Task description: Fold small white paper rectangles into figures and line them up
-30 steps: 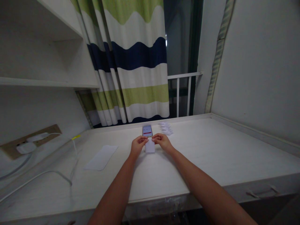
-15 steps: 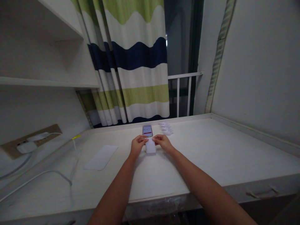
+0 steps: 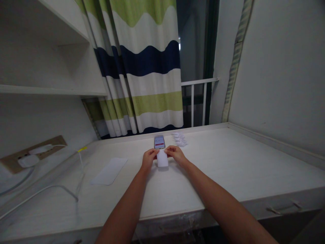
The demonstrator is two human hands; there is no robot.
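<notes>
A white desk (image 3: 241, 162) spans the view and serves as the work surface; its raised back edge would check anything pushed too far. Behind it hangs a striped curtain (image 3: 152, 79), covering the left part of the window area, while a white shelf (image 3: 53, 90) overhangs the desk's left side. Below the shelf, a socket board (image 3: 59, 142) bears a white adapter (image 3: 28, 160), placed at the wall so that its cable (image 3: 43, 194) runs along the desk's left margin, well apart from the hands. A loose white sheet (image 3: 109, 171) lies flat to the left, within likely easy reach. At centre, the left hand (image 3: 149, 158) and the right hand (image 3: 177, 155) face each other, fingers and thumbs closed on opposite sides of one paper; this paired pinch probably keeps it square and steady. Beyond the right hand, small folded white pieces (image 3: 179, 139) sit grouped near the back edge, apparently set aside. A phone (image 3: 159, 142) lies just beyond the fingertips, lit screen upward, presumably for easy viewing. Smallest is the held paper (image 3: 163, 160), between the hands near its far end; whether its near edge touches the desk cannot be told.
</notes>
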